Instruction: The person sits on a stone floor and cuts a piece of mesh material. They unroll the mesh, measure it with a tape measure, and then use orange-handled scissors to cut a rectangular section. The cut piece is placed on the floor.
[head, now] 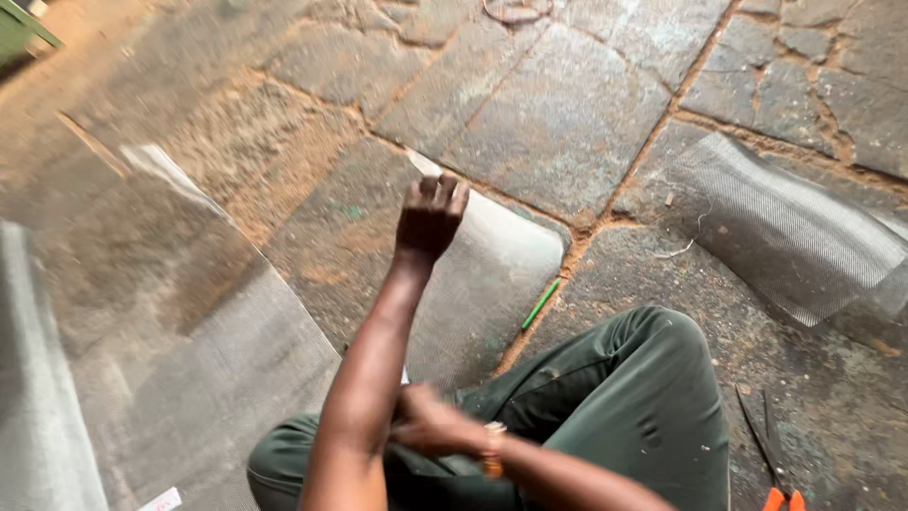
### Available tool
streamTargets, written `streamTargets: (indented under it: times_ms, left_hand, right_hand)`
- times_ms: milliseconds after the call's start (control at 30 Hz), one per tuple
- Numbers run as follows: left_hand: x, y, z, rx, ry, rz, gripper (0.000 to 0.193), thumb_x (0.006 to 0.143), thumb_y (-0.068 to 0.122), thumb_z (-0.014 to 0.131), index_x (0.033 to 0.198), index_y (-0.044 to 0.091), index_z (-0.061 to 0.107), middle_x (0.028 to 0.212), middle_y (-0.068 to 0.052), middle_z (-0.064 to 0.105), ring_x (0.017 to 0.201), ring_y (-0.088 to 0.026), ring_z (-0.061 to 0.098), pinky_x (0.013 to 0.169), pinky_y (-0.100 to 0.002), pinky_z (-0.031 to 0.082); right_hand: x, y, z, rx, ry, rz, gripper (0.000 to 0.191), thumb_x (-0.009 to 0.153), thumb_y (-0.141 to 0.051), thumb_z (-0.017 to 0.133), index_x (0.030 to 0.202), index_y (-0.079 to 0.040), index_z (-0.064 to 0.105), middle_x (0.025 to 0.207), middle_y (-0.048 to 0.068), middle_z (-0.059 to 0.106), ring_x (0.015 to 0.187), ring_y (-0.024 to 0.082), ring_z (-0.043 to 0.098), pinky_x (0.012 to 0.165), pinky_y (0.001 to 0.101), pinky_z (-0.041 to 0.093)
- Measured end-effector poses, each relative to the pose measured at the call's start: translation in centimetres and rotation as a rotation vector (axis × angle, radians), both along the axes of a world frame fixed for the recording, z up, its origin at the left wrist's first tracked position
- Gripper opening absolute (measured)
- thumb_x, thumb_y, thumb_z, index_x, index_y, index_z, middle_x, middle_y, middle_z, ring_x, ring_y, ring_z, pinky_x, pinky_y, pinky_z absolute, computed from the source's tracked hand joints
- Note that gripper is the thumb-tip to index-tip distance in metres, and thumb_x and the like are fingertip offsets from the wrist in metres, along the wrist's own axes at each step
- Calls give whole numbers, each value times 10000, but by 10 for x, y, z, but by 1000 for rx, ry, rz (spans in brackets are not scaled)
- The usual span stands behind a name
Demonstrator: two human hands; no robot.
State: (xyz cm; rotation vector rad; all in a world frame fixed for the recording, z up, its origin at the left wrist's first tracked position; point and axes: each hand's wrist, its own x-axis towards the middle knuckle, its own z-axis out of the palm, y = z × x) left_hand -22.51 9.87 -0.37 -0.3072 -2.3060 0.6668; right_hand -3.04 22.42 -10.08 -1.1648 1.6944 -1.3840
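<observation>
On stone paving, left hand (pixel 430 220) fingers closed, pinching mesh sheet (pixel 492 274) edge, right hand (pixel 426 426) blurred, grip unclear.

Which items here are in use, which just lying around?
In use:
- left hand gripping the mesh strip
- right hand at the strip's near end

Lying about:
- green pencil
- orange-handled snips
- mesh piece, right
- large mesh sheet, left
</observation>
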Motion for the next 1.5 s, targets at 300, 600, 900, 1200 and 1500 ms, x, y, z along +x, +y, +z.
streamTargets:
  times_ms: [300,600,900,1200,1500]
  left_hand:
    - [29,42,-106,299,-188,-30,391,945,134,605,1333,118,648,1215,-107,594,1066,-314,631,787,-413,544]
    - [106,53,-150,862,-468,257,954,872,598,589,1626,146,219,1651,-273,147,1505,-467,184,1154,-675,205]
    - [111,38,-160,915,-730,450,878,952,771,303,1632,219,241,1735,-123,51,1592,-345,-2,1206,-686,-54]
    - [113,70,-178,718,-469,374,833,970,767,289,1644,281,225,1727,-98,58,1583,-374,15,1184,-729,-32]
    - [113,63,-195,827,-497,315,826,1014,690,402,1665,236,172,1743,-119,21,1600,-382,39,1199,-731,14]
  right_hand:
    - [-188,114,22,508,1083,-679,1114,597,-520,818,1504,-45,377,1481,309,430,1361,472,425,1101,552,395]
    - [-184,91,-48,781,967,-522,799,908,-126,551,1640,-275,267,1636,245,330,1418,529,361,1107,624,348]
    - [-215,102,-32,600,1062,-687,438,1098,-124,420,1535,-130,463,939,122,697,640,237,610,515,388,497]
    - [-243,115,-20,622,1126,-538,432,1083,-61,422,1446,-234,582,1209,163,694,622,219,657,417,306,513]
    - [-202,94,-54,762,1081,-211,547,947,-212,510,1492,-250,478,1591,154,381,1382,428,409,961,619,464]
